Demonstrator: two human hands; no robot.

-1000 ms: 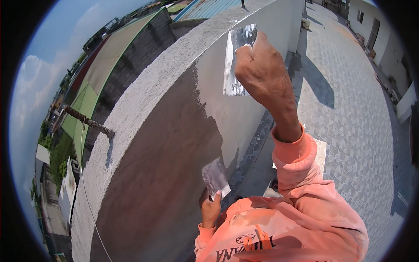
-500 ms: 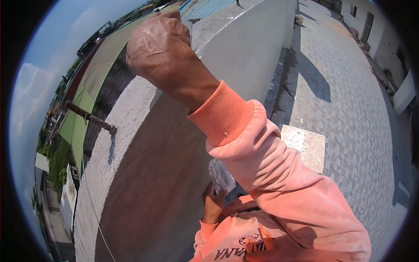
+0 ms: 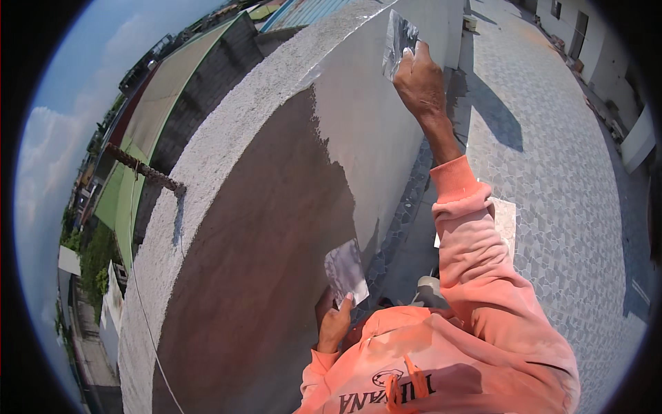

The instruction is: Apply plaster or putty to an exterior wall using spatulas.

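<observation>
My right hand is closed around a shiny, thin metal putty blade, raised near the top of a low wall's inner face. No handle shows on it. Lower down, my left hand grips a flat, rectangular putty blade with greyish-white smears, its thumb on the lower corner. The wall is brownish-grey and bare nearby. Beyond a ragged edge, a smooth pale grey putty coat covers it; the right hand's blade is close to this coat, but contact cannot be told.
A rusty steel bar juts from the wall's rough top, and a thin wire hangs from it. Grey patterned floor tiles spread to the right. A pale square tile lies partly behind my right sleeve. Roofs stand beyond the wall.
My right hand has swung from the wall's top at the left over to the right, bringing its blade into view. The left hand's blade has tilted and shows more fully.
</observation>
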